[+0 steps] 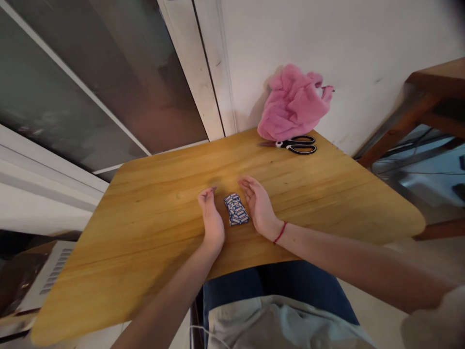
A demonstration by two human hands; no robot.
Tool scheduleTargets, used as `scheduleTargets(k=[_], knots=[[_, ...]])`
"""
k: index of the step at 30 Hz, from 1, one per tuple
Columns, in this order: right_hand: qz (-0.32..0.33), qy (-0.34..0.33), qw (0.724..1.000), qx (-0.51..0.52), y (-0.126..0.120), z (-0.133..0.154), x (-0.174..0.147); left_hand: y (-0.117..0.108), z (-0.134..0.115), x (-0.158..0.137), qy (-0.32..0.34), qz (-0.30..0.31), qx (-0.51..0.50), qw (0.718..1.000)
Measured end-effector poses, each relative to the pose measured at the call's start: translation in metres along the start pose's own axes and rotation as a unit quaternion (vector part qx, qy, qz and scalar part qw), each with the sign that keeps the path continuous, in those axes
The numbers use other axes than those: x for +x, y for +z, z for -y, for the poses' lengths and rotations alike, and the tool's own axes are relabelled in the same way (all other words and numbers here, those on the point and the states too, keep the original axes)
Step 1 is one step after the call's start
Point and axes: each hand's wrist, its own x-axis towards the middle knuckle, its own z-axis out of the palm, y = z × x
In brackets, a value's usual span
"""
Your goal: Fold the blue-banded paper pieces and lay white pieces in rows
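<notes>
A tight cluster of small white-and-blue tile-like pieces [236, 209] lies on the wooden table [156, 223]. Several pieces lean or overlap at different angles, and their markings are too small to read. My left hand [211, 218] stands on edge just left of the cluster, palm facing it, its fingers partly hidden and slightly bent. On the other side, my right hand [259, 206] is held the same way with fingers stretched out, close to the pieces. A red string bracelet [280, 232] circles my right wrist. Neither hand grips anything.
Black-handled scissors [296, 144] lie at the table's far edge, in front of a bundled pink plush cloth [294, 104] against the wall. A sliding glass door [119, 72] borders the far left. A wooden stand [432, 102] is at the right, a cardboard box [32, 276] at the left.
</notes>
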Motion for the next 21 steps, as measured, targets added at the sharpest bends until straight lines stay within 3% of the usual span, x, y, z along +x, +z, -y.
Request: scheduleTargets(k=[2,5,7,12,17,21], knots=[[0.005,-0.003,1.000,0.007,0.002,-0.004,-0.003,0.003,-0.003,-0.003,0.009,0.004,0.043,0.999],[0.042,-0.014,0.999,-0.007,0.009,-0.012,-0.005,0.013,-0.008,-0.007,0.005,0.057,0.086,0.995],[0.048,-0.012,0.999,-0.013,0.010,-0.014,-0.006,0.014,-0.009,-0.007,0.008,0.067,0.083,0.994],[0.000,-0.014,1.000,-0.002,0.005,-0.010,-0.006,0.008,-0.008,-0.010,0.010,-0.002,0.065,0.998],[0.030,-0.026,0.999,0.003,0.009,-0.015,-0.006,0.014,-0.004,-0.011,-0.025,0.062,0.016,0.998],[-0.009,0.001,1.000,0.024,0.008,-0.009,-0.005,0.005,0.002,0.001,-0.008,-0.018,-0.019,1.000]])
